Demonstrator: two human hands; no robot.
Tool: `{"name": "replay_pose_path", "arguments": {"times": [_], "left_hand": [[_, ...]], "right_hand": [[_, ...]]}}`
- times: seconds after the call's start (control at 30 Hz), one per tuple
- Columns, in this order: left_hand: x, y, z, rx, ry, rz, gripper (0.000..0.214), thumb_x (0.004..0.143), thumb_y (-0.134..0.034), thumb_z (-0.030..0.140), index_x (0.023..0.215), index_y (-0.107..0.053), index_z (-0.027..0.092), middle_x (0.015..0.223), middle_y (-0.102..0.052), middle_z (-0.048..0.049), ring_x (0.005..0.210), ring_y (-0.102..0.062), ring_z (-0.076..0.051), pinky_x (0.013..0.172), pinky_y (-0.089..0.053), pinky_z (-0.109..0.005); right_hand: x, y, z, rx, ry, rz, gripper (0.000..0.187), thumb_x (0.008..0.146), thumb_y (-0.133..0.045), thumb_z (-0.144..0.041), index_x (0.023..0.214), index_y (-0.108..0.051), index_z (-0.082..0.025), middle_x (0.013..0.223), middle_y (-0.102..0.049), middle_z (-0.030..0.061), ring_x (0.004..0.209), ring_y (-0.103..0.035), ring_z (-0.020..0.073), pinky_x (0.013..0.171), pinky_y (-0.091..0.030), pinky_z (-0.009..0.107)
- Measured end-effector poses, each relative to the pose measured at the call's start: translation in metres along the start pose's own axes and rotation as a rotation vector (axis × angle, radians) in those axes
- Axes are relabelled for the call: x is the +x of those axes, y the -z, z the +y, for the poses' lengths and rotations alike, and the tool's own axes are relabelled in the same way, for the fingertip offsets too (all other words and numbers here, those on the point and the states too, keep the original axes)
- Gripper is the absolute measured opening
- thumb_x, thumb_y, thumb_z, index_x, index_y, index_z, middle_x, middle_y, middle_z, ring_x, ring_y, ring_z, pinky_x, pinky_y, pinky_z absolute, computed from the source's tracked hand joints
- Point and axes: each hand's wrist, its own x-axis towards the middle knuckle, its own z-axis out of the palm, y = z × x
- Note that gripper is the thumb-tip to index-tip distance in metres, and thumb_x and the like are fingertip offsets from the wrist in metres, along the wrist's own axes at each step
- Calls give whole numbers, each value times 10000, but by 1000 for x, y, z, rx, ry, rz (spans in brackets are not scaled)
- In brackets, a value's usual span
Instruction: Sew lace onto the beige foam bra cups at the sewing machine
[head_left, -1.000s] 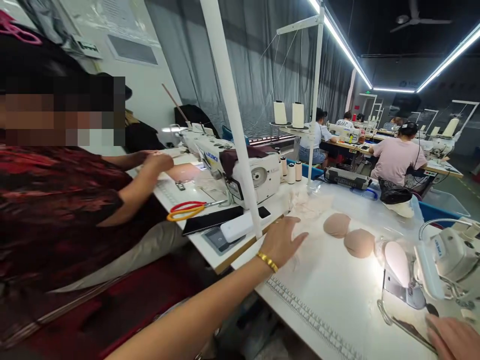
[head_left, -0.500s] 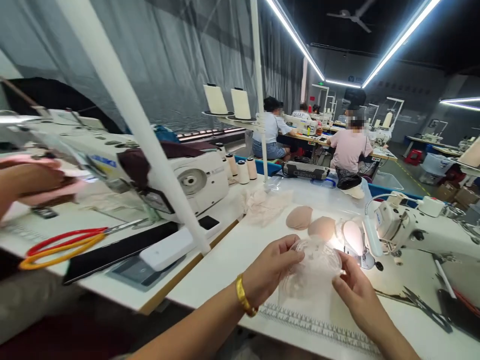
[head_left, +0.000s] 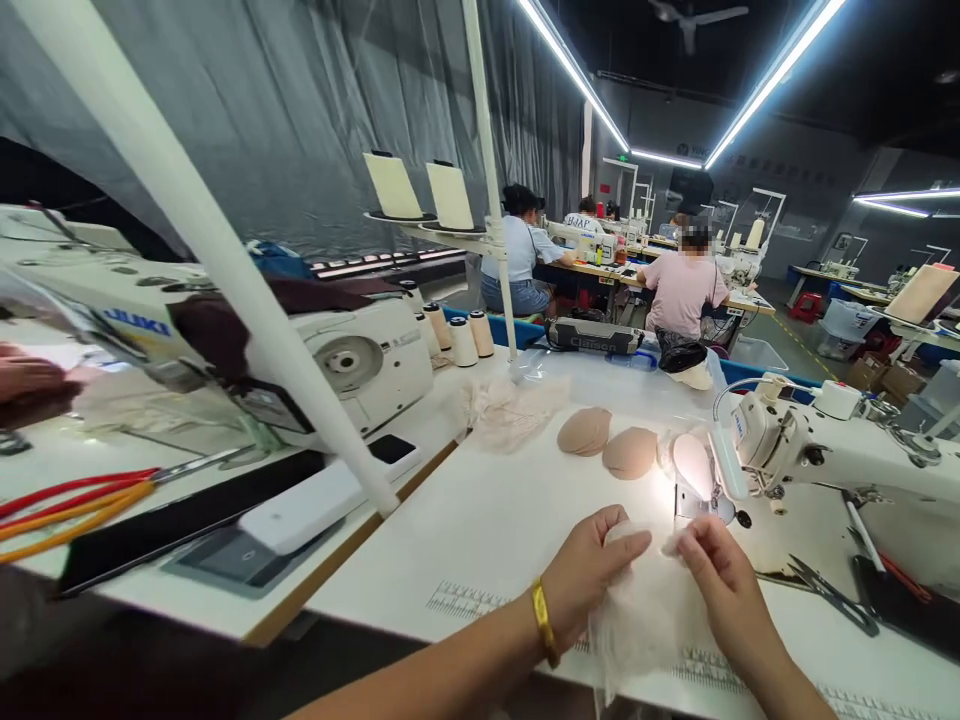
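Note:
Between my two hands hangs a piece of sheer whitish fabric (head_left: 649,610), its lower part draped over the ruler tape at the table's front edge. My left hand (head_left: 600,560), with a gold bracelet at the wrist, pinches its upper left side. At the upper right, my right hand (head_left: 716,575) pinches the same fabric between thumb and fingers. Just beyond lie beige bra cups (head_left: 628,453), and a pale cup (head_left: 691,465) rests under the lamp of the sewing machine (head_left: 757,440). Loose sheer fabric (head_left: 517,405) is bunched farther back.
Black scissors (head_left: 832,590) lie right of my right hand. A neighbouring JUKI sewing machine (head_left: 352,360), red-and-orange-handled scissors (head_left: 90,505) and a slanting white pole (head_left: 225,270) stand left. Another person's hand (head_left: 30,385) shows at the far left. Seated people (head_left: 686,280) work ahead.
My hands have moved closer together and slightly right, and the fabric now hangs gathered rather than spread. The view has shifted; the neighbour's hand at left has moved toward the frame edge.

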Motion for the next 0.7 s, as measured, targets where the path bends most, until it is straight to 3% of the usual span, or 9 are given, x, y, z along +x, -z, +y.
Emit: {"name": "replay_pose_path", "arguments": {"times": [0.03,0.1,0.17,0.2,0.27,0.4,0.57,0.7], "left_hand": [[4,6,1,170,-35,-38,533,744,-784,613,757,-422,222,561,-445,103,492,-397,-82,495,-329,-203],[16,24,10,654,-169,-23,440,819,-722,590,851,-491,217,680,-572,56,566,-520,-125,539,-414,-238],[33,46,28,1128,-352,141,318,879,-686,469,994,-566,199,976,-701,-53,848,-668,-214,745,-536,-334],[42,57,38,1257,-410,241,289,883,-684,392,1060,-584,187,1126,-699,-107,1032,-666,-268,894,-531,-402],[61,77,55,1372,-438,337,266,898,-651,286,1135,-606,173,1277,-664,-162,1236,-598,-330,1058,-453,-489],[90,99,67,1511,-391,337,122,911,-663,224,1016,-675,162,1132,-733,-143,1086,-681,-308,968,-521,-464],[107,99,66,1591,-351,334,210,1002,-646,351,1041,-684,148,1056,-712,-58,954,-686,-196,903,-575,-418],[108,91,81,1534,-380,403,95,970,-603,192,925,-673,148,959,-716,-80,959,-684,-236,902,-549,-411]], "right_hand": [[2,-1,4,75,-44,1,406,959,-579,-631,855,-580,-238,743,-638,-1,713,-582,188,687,-459,288],[8,-1,14,165,-129,-16,445,932,-592,-676,832,-547,-245,611,-571,-36,584,-531,169,588,-420,274],[16,-1,27,163,-170,-38,482,882,-632,-715,823,-545,-246,598,-554,-43,566,-542,173,559,-403,273],[19,0,34,146,-175,-46,494,865,-641,-729,818,-549,-246,607,-551,-42,580,-561,182,561,-406,278],[25,1,45,113,-174,-65,501,856,-634,-743,813,-562,-250,608,-533,-45,595,-585,198,581,-434,297],[26,2,53,57,-147,-89,498,856,-618,-750,811,-578,-256,601,-542,-44,593,-588,212,650,-492,343],[20,-3,37,9,-124,-17,499,887,-581,-744,804,-572,-252,586,-540,-40,593,-576,209,580,-423,306],[19,-3,22,20,-125,-9,487,891,-606,-720,813,-580,-240,619,-581,-27,613,-574,199,598,-427,303]]}}
